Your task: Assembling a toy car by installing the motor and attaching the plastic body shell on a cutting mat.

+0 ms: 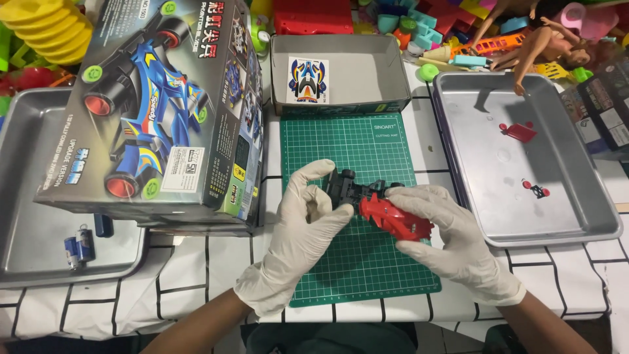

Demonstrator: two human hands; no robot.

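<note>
A: Status of hands and workpiece?

B: Both gloved. Left hand (pixel 298 226) grips the black chassis (pixel 346 187) end of the toy car, thumb up top, fingers curled round; looks like a steadying hold. Right hand (pixel 449 239) lies over the red body shell (pixel 393 217), fingers pressed together along its far side, thumb underneath (tip hidden). Car is held just above the green cutting mat (pixel 357 262), approx. mid-mat, so any loose part would probably drop onto the mat.

A: Mat posn?

B: Centre of the checked tablecloth (pixel 196 275), near front edge.

A: Trays, qty?

B: 2 metal trays. Right tray (pixel 590 223) at the right edge: 2 small red parts, one near its centre (pixel 519 132), one lower with black bits (pixel 537 191); likely kept there so they don't roll off. Left tray (pixel 26 196) at the left edge: 1 blue battery (pixel 76 249) plus 1 dark blue item beside it, kind unclear.

A: Packaging?

B: 1 printed kit box (pixel 164 111), tilted, resting partly on left tray. 1 open grey box tray (pixel 341 72) behind the mat w/ 1 sticker sheet (pixel 307 80) leaning inside. Mixed plastic toys (pixel 458 33) along the back edge; count n/a.
</note>
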